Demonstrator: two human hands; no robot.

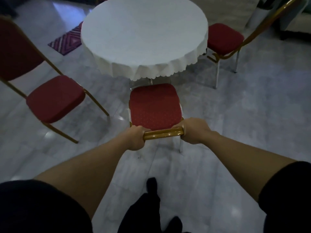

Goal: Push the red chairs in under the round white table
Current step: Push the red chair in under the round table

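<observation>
Head view | near chair (154, 105): seat front just short of round white table (143, 36) near edge, not yet under | handling: rigid metal frame, probably light, slides on smooth floor; hold at gold top rail (162, 134) | left hand (136, 137), right hand (193, 131): fingers wrapped tight round rail ends | two other red chairs (55, 98) (224, 38): left pulled out, right partly in.

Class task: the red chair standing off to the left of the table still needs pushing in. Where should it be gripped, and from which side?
Grip the top of the backrest of the left chair from behind, one hand near each corner. Its seat faces the table, so pushing there likely slides it under.
</observation>
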